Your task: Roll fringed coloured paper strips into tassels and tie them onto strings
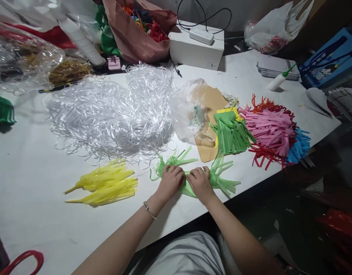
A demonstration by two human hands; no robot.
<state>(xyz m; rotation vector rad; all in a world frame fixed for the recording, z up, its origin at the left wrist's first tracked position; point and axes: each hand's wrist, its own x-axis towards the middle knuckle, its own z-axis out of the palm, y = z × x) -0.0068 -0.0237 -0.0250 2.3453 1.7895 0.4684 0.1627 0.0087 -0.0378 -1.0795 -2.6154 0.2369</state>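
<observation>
Light green fringed tissue paper (224, 178) lies on the white table near its front edge, with cut strips fanning out at both ends. My left hand (172, 182), a bracelet at its wrist, is closed on the middle of this paper. Right beside it, my right hand (200, 184) grips the same paper with curled fingers; the fingertips are partly hidden. To the left rest yellow paper tassels (107, 183) with twisted tips. Beyond my right hand is a stack of darker green fringed paper (231, 133).
A heap of white shiny string (115, 114) spreads behind my hands, next to a clear plastic bag (187, 114) and brown paper (207, 147). Pink, red and blue fringed paper (270, 131) is piled at right. Behind stand a white box (197, 51) and a glue bottle (277, 82).
</observation>
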